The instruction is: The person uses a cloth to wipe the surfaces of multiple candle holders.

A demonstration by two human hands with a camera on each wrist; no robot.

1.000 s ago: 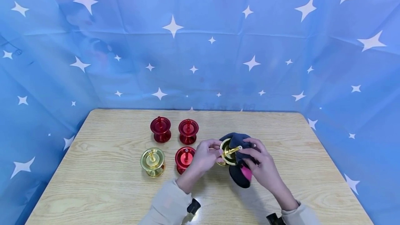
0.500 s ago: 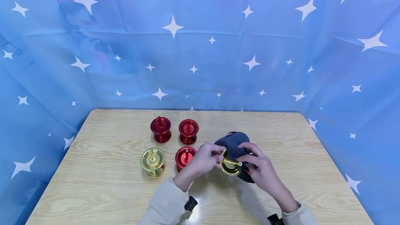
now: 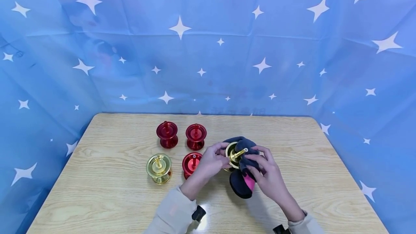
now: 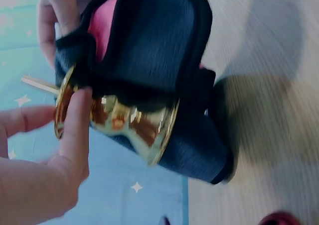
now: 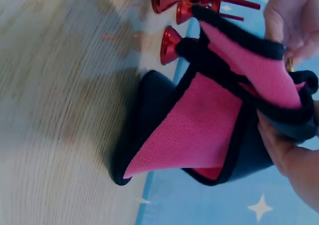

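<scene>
My left hand (image 3: 212,160) grips the rim of a gold oil lamp (image 4: 149,125), which has a wide dish, a flared foot and a thin tube rising from its centre. In the left wrist view the lamp lies tilted on its side, raised off the table. My right hand (image 3: 268,172) pinches a dark navy cloth (image 3: 241,187) with a pink underside and black edging. Part of the cloth is tucked into the dish beside the tube, while the rest wraps behind the lamp and hangs below. In the right wrist view its pink side (image 5: 189,125) faces the camera.
On the light wooden table (image 3: 97,198), to the left, stand two dark red lamps (image 3: 167,133) (image 3: 196,134) at the back, a brighter red lamp (image 3: 191,163) near my left wrist, and another gold lamp (image 3: 158,167). A blue star-patterned curtain (image 3: 208,53) hangs behind.
The cloth has shifted round the dish, and its pink underside shows again below. The held lamp has turned and moved slightly left and up. My right hand has moved a little left.
</scene>
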